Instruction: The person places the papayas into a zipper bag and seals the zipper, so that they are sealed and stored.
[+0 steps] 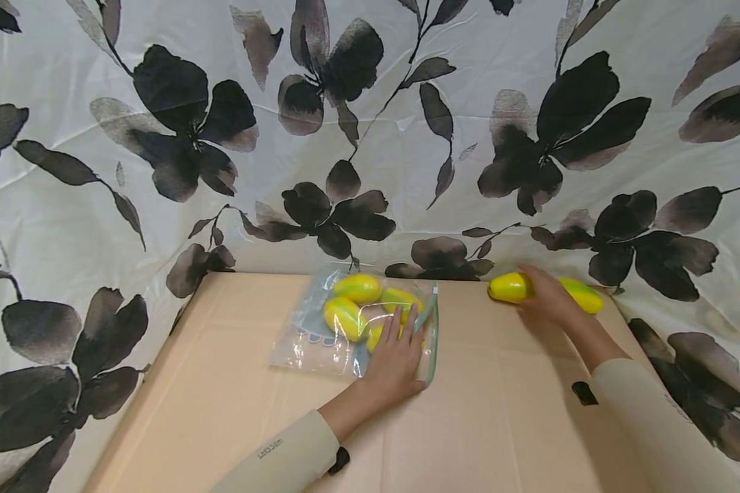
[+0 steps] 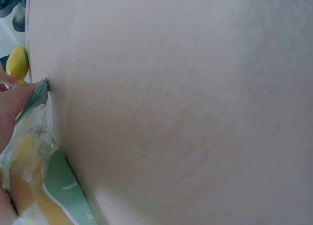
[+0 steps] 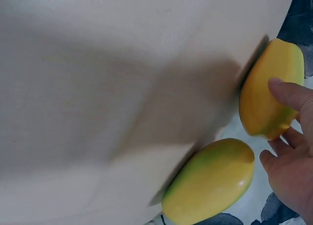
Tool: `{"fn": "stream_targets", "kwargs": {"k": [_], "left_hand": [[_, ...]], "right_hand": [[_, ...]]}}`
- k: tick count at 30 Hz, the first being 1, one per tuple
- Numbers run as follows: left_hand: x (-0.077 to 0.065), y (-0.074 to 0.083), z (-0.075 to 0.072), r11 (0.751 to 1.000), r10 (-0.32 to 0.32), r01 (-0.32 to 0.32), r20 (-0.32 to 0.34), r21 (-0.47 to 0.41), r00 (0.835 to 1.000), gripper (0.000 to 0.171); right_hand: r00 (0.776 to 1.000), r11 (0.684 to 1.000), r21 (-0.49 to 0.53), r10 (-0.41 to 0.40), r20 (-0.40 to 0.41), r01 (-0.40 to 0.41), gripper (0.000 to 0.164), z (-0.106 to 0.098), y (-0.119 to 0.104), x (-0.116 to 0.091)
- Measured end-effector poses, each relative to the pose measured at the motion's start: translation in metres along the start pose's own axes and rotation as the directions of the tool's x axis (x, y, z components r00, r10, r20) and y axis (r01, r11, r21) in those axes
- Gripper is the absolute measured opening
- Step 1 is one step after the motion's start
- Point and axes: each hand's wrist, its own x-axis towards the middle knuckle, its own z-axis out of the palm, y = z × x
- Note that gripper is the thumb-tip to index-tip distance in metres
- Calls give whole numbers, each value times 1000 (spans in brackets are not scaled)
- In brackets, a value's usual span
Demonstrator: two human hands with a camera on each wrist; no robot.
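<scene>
Left hand (image 1: 391,366) lies spread, apparently steadying the bag (image 1: 290,348) beneath it; right hand (image 1: 549,299) grips a fruit (image 1: 508,287).

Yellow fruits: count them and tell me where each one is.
6 visible: four yellow fruits in the clear bag, one held fruit in the right hand, one loose fruit to its right. The left hand may hide more.

Both hands (image 2: 11,107) (image 3: 293,173) and the clear bag (image 2: 62,183) run off the wrist views' edges.
</scene>
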Motion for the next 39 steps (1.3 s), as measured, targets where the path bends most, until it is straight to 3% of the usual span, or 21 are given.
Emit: {"fn": "stream_targets", "kwargs": {"k": [7,14,20,29,39], "left_hand": [[0,0,1,1000,2,-2,-2,2,1000,120],[0,1,1,1000,7,-7,2,-8,1000,118],[-1,1,1,1000,14,-15,-10,-1,1000,113],[1,0,0,1000,11,-11,4,-25,1000,117],[3,-2,1,1000,9,-9,3,-21,1000,113]], "right_hand": [[999,999,-35,-41,-17,40,73,4,2,-1],[999,999,4,32,-4,-32,71,4,2,-10],[1000,1000,11,24,-15,-24,70,5,-5,-14],[997,999,29,-33,-74,36,73,6,-28,-23],[999,990,133,-39,-26,42,80,18,-65,-44]]}}
